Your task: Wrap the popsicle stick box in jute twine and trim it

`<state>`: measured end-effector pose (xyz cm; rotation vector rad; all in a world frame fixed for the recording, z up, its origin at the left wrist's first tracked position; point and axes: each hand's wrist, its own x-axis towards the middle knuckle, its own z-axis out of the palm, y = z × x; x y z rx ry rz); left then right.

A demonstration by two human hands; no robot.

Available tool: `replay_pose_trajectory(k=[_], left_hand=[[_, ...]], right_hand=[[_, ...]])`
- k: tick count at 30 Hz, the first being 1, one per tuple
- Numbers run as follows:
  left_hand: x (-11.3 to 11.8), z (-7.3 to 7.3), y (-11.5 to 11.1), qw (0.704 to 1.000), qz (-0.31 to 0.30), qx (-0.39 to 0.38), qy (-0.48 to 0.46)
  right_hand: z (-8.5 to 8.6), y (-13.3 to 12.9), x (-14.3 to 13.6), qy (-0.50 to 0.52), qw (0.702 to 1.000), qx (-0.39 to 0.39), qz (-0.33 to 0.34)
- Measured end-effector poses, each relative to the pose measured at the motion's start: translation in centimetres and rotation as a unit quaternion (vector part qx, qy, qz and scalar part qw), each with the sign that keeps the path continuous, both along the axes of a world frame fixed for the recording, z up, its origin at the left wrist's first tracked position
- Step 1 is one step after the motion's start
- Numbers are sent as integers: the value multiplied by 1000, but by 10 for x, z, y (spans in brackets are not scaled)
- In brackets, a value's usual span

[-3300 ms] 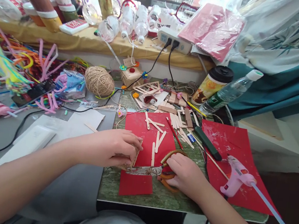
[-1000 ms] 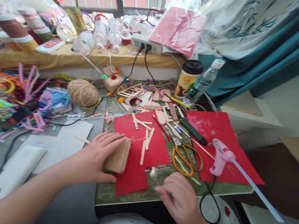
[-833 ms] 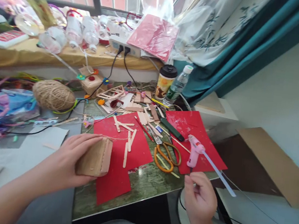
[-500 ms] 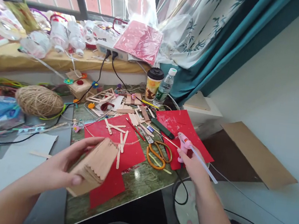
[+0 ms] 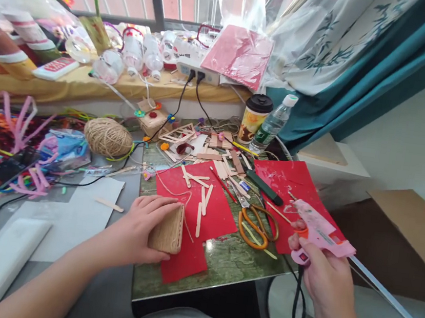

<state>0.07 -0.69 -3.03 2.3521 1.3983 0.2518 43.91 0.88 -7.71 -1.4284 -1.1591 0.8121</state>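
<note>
Your left hand [image 5: 144, 228] grasps one small brown box [image 5: 168, 230] near the left edge of the green tabletop [image 5: 222, 272]. Your right hand [image 5: 325, 271] has its fingers clenched around one pink glue gun [image 5: 316, 227], held up near the front-right corner. You appear to be readying the gun; the next move probably calls for a steady box and a turned nozzle. Farther out, count six loose sticks [image 5: 198, 220], one pair of scissors [image 5: 246, 204], one cup [image 5: 254, 120], one bottle [image 5: 273, 125].
</note>
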Motion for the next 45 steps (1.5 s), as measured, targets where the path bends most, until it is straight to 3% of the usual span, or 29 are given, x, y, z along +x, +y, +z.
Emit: replay_pose_trajectory(k=[3, 7, 9, 12, 17, 45], left_hand=[[-4, -1, 4, 999, -18, -19, -19], [-7, -3, 6, 999, -24, -29, -37], [-7, -4, 5, 999, -21, -26, -41], [-6, -4, 4, 999, -18, -21, -46], [-6, -2, 5, 998, -16, -26, -58], [-10, -6, 7, 997, -16, -35, -71]], right_hand=[[13, -21, -31, 4, 986, -65, 153], [28, -36, -84, -90, 901, -75, 417], [27, -38, -104, -113, 879, -83, 456], [17, -38, -120, -109, 875, -86, 464], [5, -36, -122, -86, 885, -85, 449], [-5, -31, -125, -116, 866, -101, 476]])
